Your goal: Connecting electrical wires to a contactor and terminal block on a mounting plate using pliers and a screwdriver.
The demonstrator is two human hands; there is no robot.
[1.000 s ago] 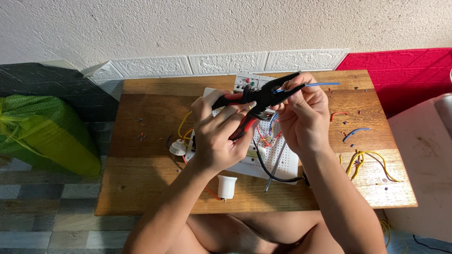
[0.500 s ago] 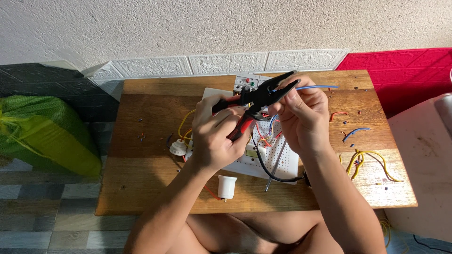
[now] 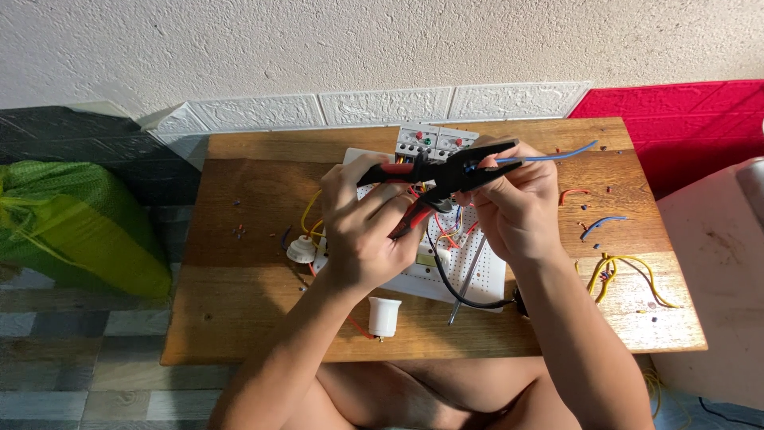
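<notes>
Gripping pliers (image 3: pixel 446 177), left hand (image 3: pixel 362 231) raised beside right hand (image 3: pixel 517 203).

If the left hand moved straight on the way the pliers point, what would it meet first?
Probably the right hand, which holds the blue wire at the tip of the pliers gripped by the left hand; depth is unclear.

The pliers (image 3: pixel 446 171) have turned since a second ago: their nose, which pointed up toward the right, now lies nearly level. The left hand (image 3: pixel 362 227) on the red handles has moved a little lower and nearer to the right hand (image 3: pixel 513 199). The blue wire (image 3: pixel 557 155) was flat before; now its free end rises to the right, away from the pliers' tip.
</notes>
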